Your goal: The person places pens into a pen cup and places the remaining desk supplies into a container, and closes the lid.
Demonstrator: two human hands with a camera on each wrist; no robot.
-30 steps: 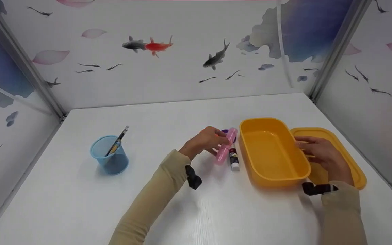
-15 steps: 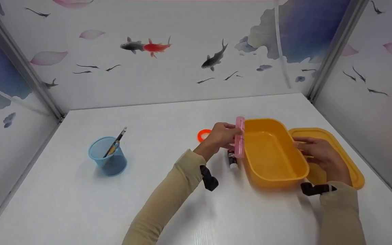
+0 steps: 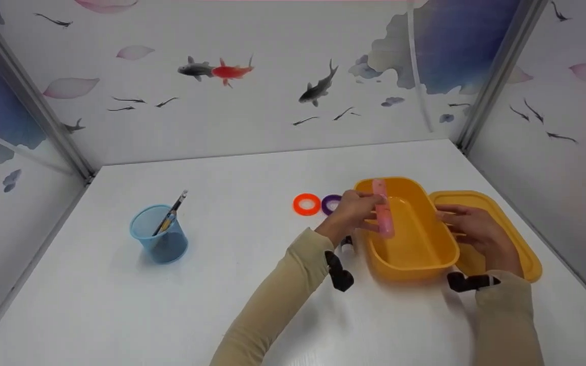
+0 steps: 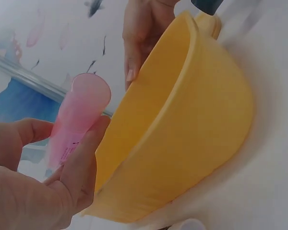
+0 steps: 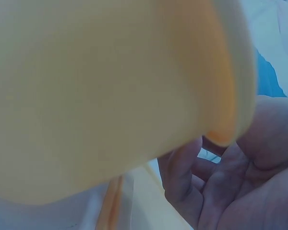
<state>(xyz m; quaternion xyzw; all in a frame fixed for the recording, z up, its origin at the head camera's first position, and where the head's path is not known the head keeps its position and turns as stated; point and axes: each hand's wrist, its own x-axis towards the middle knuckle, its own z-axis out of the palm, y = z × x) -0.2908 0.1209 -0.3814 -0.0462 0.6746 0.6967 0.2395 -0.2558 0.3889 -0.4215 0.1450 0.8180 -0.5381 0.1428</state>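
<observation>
My left hand [image 3: 356, 213] pinches a translucent pink tube [image 3: 383, 213] between thumb and fingers. In the head view the tube overlaps the left part of a deep yellow box [image 3: 415, 244]. The left wrist view shows the round end of the pink tube [image 4: 89, 91] and a small printed label on its side, above the rim of the yellow box [image 4: 206, 110]. My right hand [image 3: 478, 231] touches the box's right rim with extended fingers. Close up, the right hand [image 5: 259, 167] is partly hidden behind the box wall [image 5: 96, 96].
A yellow lid [image 3: 519, 244] lies right of the box, partly under my right hand. Left of the box are an orange ring [image 3: 306, 204], a purple ring [image 3: 329, 205] and a white-capped dark tube [image 3: 347, 247]. A blue mesh cup [image 3: 163, 244] holds pens [image 3: 171, 213].
My left hand has carried the pink tube rightward, from over the table to over the box. The orange ring has come into view behind it. My right hand has stayed at the box's rim.
</observation>
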